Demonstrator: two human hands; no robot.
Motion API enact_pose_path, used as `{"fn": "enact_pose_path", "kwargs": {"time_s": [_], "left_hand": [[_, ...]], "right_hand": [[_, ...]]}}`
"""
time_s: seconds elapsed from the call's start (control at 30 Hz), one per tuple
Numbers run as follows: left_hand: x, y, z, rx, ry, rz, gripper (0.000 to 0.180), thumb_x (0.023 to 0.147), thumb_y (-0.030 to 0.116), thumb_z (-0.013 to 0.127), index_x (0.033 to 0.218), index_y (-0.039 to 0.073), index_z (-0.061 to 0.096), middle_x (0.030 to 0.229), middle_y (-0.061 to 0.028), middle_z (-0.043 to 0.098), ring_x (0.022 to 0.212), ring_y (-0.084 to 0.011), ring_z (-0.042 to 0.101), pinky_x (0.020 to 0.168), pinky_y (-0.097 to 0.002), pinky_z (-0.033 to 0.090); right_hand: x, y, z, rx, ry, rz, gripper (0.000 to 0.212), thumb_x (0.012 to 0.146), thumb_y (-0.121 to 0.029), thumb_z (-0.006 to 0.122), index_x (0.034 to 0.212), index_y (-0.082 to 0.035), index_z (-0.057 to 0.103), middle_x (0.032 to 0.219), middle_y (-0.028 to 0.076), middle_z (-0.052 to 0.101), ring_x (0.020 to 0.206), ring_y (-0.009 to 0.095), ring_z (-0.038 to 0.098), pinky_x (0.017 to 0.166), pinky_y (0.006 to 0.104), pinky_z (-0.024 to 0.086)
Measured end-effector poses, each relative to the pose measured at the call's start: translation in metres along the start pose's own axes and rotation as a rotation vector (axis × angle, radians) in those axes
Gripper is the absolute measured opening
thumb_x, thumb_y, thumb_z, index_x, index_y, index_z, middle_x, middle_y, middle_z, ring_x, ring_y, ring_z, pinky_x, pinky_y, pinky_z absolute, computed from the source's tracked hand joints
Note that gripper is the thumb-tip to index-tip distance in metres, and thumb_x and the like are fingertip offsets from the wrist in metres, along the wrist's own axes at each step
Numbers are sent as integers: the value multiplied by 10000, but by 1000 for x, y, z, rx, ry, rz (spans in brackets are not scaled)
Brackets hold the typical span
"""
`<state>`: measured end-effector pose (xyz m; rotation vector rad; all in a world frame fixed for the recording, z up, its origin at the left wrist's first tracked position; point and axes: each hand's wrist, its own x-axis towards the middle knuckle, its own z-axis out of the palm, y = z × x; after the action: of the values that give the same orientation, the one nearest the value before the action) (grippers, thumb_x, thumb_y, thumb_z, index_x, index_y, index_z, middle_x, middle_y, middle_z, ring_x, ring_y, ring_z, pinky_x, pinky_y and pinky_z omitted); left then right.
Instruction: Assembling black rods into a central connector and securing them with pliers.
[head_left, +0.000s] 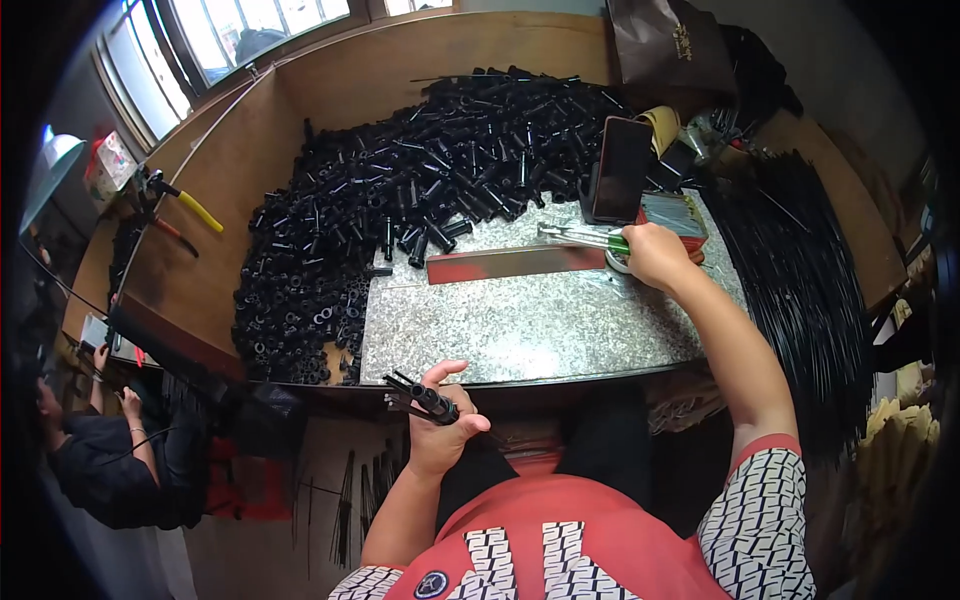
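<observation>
My left hand (438, 440) is just in front of the table's near edge, its fingers closed round a dark tubular piece (432, 400) with thin black rods beside it. The thumb points right. Over the right part of the speckled stone slab (470, 340), my right hand (657, 256) grips silver pliers (585, 236) by their green handles, jaws pointing left. Below the pliers lies a long flat bar (520, 263), reddish at its left end. A phone (622, 165) stands upright just behind my right hand.
A big heap of black tubular parts (440, 150) covers the back and left of the table, with small rings (300, 320) at its near left. Long black rods (800, 280) lie at the right. Yellow-handled pliers (195, 208) hang on the left partition. A co-worker (120, 460) sits at lower left.
</observation>
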<state>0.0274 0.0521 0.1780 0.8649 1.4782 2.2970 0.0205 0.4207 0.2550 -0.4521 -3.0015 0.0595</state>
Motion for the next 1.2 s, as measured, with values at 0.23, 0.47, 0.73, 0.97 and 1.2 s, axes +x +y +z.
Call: {"fn": "enact_pose_path", "kwargs": {"time_s": [0.23,0.47,0.73,0.97,1.2], "left_hand": [[0,2,1,12,-20,-3,707,743,143,803,1293,2,382,594,17,481,526,-71,450,519,-221,379],[1,0,-1,28,-21,-13,688,753,131,794,1287,1,381,592,15,479,523,-73,440,523,-220,378],[0,0,5,-8,-17,-38,680,760,117,785,1290,3,374,595,13,481,520,-72,427,520,-217,375],[5,6,20,-17,22,-90,746,705,134,838,1288,-27,401,602,57,494,542,-9,415,525,-162,325],[9,13,38,-148,-37,-80,775,695,90,840,1314,-5,383,656,71,494,628,-5,453,606,-165,369]], "right_hand": [[11,-5,6,-54,-52,-43,159,773,-172,611,833,-35,664,823,198,666,819,355,650,756,449,506],[3,-6,-1,-28,-31,36,195,763,-135,616,913,-15,648,900,205,670,881,357,648,796,440,507],[-23,-15,-3,255,239,12,143,781,-91,628,876,-2,568,836,206,629,828,376,622,731,460,471],[-91,-106,-4,1382,-108,-56,114,908,-122,547,879,-12,561,780,29,580,719,102,565,670,256,463],[-133,-152,6,1741,-292,-206,94,909,-86,595,920,3,568,945,79,581,825,127,570,751,267,467]]}}
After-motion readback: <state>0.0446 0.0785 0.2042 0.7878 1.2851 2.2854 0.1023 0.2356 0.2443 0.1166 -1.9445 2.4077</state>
